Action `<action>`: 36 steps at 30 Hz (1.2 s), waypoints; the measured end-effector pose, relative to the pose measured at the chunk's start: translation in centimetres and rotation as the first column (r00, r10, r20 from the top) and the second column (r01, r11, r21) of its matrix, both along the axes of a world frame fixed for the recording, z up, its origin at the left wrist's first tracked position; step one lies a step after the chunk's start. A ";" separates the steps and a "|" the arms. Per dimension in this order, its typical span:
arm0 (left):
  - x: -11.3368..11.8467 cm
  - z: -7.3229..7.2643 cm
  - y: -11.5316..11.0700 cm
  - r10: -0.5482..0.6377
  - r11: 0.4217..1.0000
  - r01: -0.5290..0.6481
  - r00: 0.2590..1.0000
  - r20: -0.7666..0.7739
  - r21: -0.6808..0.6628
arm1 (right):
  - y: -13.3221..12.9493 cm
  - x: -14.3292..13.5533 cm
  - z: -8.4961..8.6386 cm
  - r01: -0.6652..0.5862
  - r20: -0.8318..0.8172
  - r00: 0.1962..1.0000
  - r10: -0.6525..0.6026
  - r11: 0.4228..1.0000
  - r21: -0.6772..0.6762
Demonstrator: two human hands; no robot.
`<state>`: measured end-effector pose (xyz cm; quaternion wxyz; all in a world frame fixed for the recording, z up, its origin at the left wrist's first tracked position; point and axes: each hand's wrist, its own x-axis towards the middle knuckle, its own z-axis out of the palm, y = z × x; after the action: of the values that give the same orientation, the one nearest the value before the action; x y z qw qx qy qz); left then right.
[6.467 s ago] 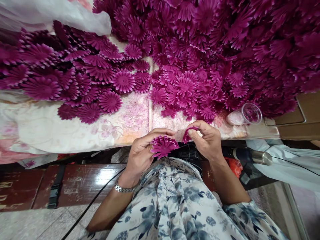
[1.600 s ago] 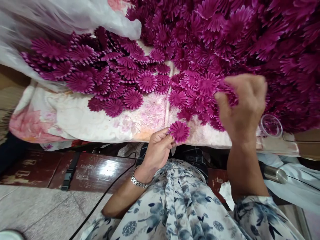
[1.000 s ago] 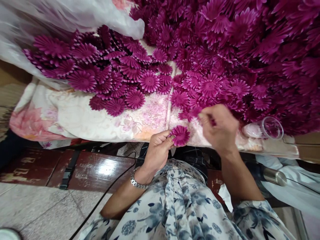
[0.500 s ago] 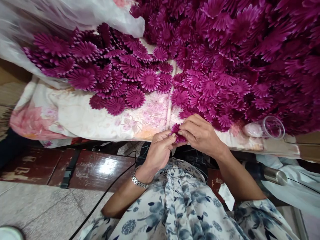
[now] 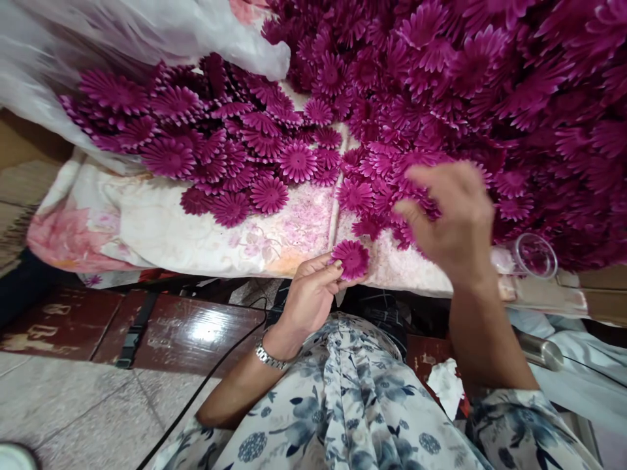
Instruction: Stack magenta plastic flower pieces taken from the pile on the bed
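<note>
Left hand [image 5: 311,287]: thumb and fingers are pinching one rim of a magenta flower head [image 5: 350,259], face up, at the near edge of the patterned cloth [image 5: 151,228]. Single layer or stack, can't tell. Probably light, thin, soft, petals bending and creasing easily, not very slippery; centre likely firmer, so gripping there or lightly at the rim should be working best. Right hand [image 5: 453,219] is hovering over the cloth's right half, blurred, thumb parted from curled fingers, gap showing. Smaller heap [image 5: 215,143] is lying on the cloth's left half, larger heap [image 5: 450,91] is covering its far right; clear cup [image 5: 536,256] is resting toward its right end. Counting: hands two, held bloom one (top layer), heaps two, cup one; heaped blooms too many.
</note>
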<state>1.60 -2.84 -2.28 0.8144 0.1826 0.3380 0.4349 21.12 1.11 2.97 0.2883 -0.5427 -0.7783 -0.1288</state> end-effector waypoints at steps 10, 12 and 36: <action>0.0 -0.2 -0.3 -0.049 0.999 0.050 0.998 -0.045 0.012 | -3.5 -4.6 -4.5 -0.380 -0.199 0.919 0.341 0.902 -0.206; 0.0 -0.3 -0.3 -0.032 0.999 0.034 0.998 -0.060 0.034 | -3.4 -4.6 -4.4 -0.328 -0.166 0.938 0.304 0.933 -0.149; 0.5 0.1 -0.3 -0.038 0.998 0.043 0.994 -0.099 0.050 | -3.5 -4.5 -4.6 -0.347 -0.304 0.912 0.275 0.913 -0.216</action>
<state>2.11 -3.11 -2.18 0.8006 0.2314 0.3622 0.4174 16.58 -2.38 -1.66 0.3323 -0.4567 -0.8193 0.0988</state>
